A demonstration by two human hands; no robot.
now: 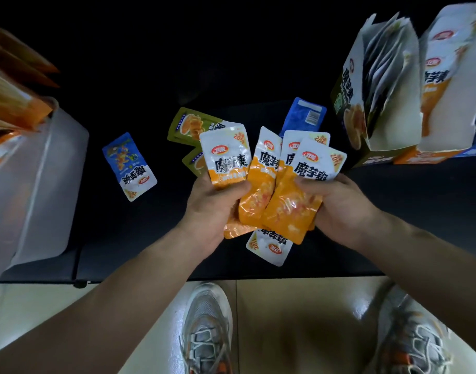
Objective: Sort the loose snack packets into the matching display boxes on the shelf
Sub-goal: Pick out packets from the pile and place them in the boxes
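Both hands hold a fan of several orange-and-white snack packets [261, 184] above the dark shelf. My left hand [212, 209] grips the left packets, thumb across their fronts. My right hand [336, 209] grips the right packets [293, 209] from the side. One more orange packet [269, 247] lies upside down below the fan. Loose on the shelf lie a blue packet [129, 166], two green packets [188, 125] and another blue packet [303, 117] showing its back. At the upper right stand a green display box [350, 109] with packets inside and an orange display box [436, 109].
A translucent plastic bin [34, 184] holding orange packets stands at the left on the shelf. The shelf's front edge [231, 278] runs just above my two grey sneakers [207, 327] on the tiled floor. A blue box edge shows at the far right.
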